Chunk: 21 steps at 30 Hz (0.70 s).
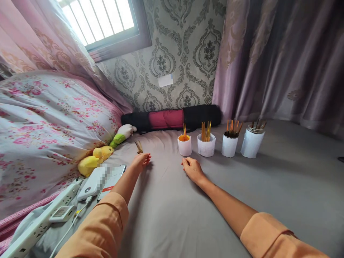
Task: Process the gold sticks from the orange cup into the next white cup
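My left hand is over the grey sheet at centre-left, its fingers curled. A small bundle of thin brown sticks sticks up from its far side and appears to be gripped in it. My right hand is closed, thumb and fingers together, just in front of the white-wrapped cup with an orange inside. Whatever its fingertips hold is too small to tell. To the right stand a wide white container, a white cup with a dark rim and a white-wrapped glass jar. All four containers hold upright thin sticks.
A long black and red bag lies against the wall. Plush toys, a white power bank, a phone, a cable and a power strip line the left side, beside floral bedding.
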Motion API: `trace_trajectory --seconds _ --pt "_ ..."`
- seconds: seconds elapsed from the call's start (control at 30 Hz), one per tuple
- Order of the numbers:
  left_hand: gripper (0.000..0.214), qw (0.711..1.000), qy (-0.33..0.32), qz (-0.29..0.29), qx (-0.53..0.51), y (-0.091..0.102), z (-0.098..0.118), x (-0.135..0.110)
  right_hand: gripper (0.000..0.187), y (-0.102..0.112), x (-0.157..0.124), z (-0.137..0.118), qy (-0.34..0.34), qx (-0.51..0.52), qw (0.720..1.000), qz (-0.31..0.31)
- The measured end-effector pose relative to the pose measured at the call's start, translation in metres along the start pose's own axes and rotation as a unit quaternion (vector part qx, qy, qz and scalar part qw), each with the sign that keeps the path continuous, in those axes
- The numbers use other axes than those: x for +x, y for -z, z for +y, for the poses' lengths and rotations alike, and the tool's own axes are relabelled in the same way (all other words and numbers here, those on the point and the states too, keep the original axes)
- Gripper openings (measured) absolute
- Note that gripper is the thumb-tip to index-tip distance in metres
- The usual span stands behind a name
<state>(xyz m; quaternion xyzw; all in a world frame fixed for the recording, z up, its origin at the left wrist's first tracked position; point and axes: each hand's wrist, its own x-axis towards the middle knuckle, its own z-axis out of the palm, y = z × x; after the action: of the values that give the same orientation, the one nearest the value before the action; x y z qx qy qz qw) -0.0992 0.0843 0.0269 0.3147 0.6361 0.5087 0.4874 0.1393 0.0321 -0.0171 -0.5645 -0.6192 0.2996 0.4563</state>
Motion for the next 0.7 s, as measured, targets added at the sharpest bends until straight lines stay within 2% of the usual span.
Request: trace_trajectory --seconds 0.33,0.7 --pt "0.009 0.984 -0.069 0.056 0.155 0.022 0.018 0.019 0.036 -0.001 0.001 0.002 0.005 -0.013 1.000 0.000" --pt "0.006 0.929 -0.122 0.111 0.332 0.036 0.026 0.048 0.038 -0.002 0.001 0.004 -0.003 0.003 1.000 -0.008"
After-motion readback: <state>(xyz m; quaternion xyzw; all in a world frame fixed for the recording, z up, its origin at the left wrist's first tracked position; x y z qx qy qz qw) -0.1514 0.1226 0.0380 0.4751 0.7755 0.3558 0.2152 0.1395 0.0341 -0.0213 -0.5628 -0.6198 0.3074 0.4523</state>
